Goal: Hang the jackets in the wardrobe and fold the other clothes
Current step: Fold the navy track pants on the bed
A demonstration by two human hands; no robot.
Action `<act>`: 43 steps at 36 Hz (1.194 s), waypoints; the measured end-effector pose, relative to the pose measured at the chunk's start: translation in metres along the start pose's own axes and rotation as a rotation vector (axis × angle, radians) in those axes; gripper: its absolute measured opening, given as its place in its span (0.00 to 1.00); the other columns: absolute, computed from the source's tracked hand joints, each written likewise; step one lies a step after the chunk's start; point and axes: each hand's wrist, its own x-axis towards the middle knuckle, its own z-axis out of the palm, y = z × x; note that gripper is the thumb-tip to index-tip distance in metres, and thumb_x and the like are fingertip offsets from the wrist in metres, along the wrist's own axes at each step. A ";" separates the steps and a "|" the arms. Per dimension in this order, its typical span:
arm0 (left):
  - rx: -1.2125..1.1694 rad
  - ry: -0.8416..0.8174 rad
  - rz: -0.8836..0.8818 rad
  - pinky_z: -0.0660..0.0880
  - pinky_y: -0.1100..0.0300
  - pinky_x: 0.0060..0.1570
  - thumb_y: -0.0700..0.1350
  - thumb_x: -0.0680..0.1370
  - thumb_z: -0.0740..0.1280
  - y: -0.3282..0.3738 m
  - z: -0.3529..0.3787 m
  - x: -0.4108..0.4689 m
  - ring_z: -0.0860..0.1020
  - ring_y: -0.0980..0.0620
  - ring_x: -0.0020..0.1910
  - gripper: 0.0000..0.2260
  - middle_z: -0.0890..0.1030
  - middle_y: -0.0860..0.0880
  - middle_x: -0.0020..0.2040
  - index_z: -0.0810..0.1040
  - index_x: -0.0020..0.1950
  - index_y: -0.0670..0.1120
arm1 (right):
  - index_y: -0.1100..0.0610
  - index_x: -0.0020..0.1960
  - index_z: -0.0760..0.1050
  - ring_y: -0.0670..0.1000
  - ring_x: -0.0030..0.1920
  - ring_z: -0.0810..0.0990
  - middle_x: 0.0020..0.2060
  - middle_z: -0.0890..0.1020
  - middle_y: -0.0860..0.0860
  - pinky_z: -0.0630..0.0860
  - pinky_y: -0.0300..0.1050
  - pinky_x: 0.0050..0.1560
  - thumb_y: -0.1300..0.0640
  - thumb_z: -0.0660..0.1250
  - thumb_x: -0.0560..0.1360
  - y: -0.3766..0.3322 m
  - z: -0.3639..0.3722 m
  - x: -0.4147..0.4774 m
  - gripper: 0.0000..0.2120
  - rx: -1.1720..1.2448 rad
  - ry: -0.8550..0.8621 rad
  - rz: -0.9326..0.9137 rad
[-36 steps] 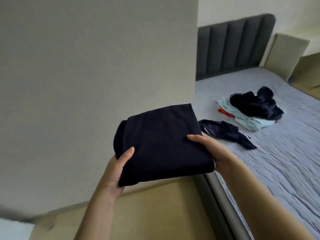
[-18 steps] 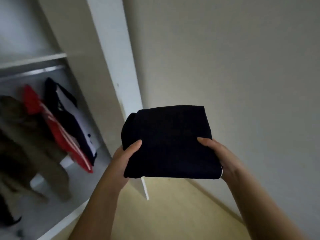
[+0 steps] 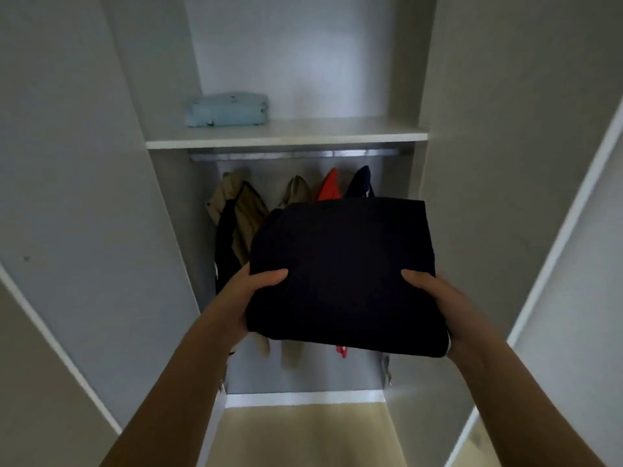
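While the left hand and right hand grip the folded dark navy garment before the open white wardrobe, stowing seems underway, calling for a lift onto the white shelf beside the folded pale-blue cloth.

Plain black folded garment, pale blue folded cloth, khaki, red and navy jackets, white wardrobe.

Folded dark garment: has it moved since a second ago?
Yes. The garment, held by both hands, went from beside the bed to the open wardrobe, below its shelf.
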 end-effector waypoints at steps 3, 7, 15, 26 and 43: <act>-0.028 0.087 0.028 0.81 0.54 0.41 0.42 0.66 0.71 0.029 -0.008 0.026 0.82 0.46 0.53 0.28 0.82 0.47 0.57 0.74 0.66 0.47 | 0.48 0.64 0.73 0.54 0.50 0.84 0.53 0.84 0.51 0.82 0.50 0.45 0.55 0.70 0.68 -0.021 0.018 0.054 0.25 0.011 -0.102 -0.011; -0.013 0.174 0.083 0.80 0.54 0.36 0.38 0.66 0.70 0.076 -0.012 0.064 0.84 0.47 0.42 0.19 0.85 0.47 0.47 0.78 0.57 0.45 | 0.51 0.64 0.74 0.54 0.48 0.84 0.53 0.83 0.53 0.83 0.48 0.41 0.58 0.68 0.69 -0.058 0.043 0.119 0.23 -0.006 -0.209 -0.064; -0.070 0.357 0.185 0.77 0.53 0.40 0.44 0.69 0.69 0.171 -0.029 0.161 0.83 0.45 0.41 0.13 0.85 0.45 0.42 0.80 0.52 0.44 | 0.58 0.51 0.78 0.56 0.42 0.82 0.43 0.84 0.56 0.81 0.45 0.34 0.58 0.65 0.73 -0.147 0.095 0.243 0.07 -0.006 -0.300 -0.080; 0.152 0.502 0.338 0.78 0.56 0.26 0.44 0.76 0.66 0.291 -0.106 0.328 0.81 0.45 0.35 0.05 0.82 0.44 0.42 0.77 0.49 0.44 | 0.54 0.58 0.77 0.58 0.47 0.82 0.51 0.82 0.54 0.79 0.49 0.37 0.54 0.66 0.71 -0.232 0.191 0.443 0.16 -0.153 -0.362 -0.136; 0.566 0.470 0.431 0.79 0.53 0.43 0.41 0.76 0.65 0.447 -0.245 0.576 0.82 0.44 0.43 0.07 0.83 0.43 0.46 0.78 0.54 0.45 | 0.56 0.52 0.77 0.54 0.36 0.83 0.34 0.85 0.53 0.79 0.44 0.30 0.58 0.62 0.74 -0.283 0.319 0.688 0.09 -0.127 -0.340 -0.239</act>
